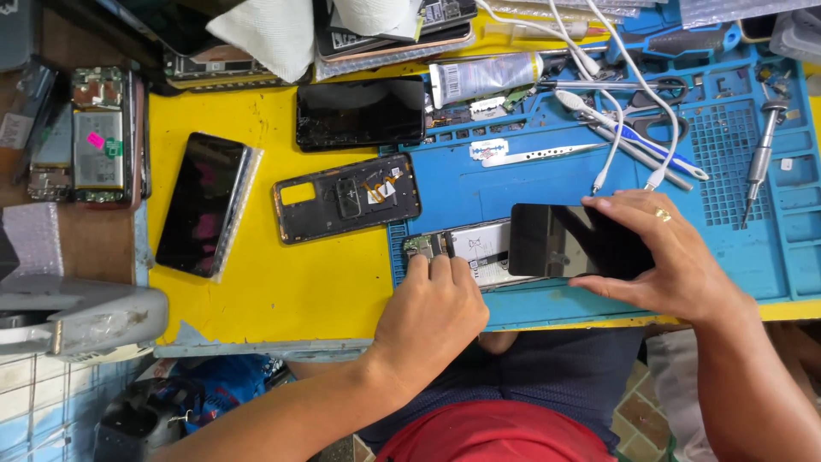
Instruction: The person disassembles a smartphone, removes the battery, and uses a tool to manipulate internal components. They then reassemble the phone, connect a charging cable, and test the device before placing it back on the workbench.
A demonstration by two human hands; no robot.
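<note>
Blue matting (599, 184) covers the right part of the yellow surface (282, 282), and near its front edge lies an opened phone body (466, 254). The left hand (432, 308) presses curled fingertips on its exposed end; the right hand (663, 257) grips a black screen panel (556, 252) laid partly over it. Seemingly a fitting step: the panel needs squaring to the body's edges before pressing.
</note>
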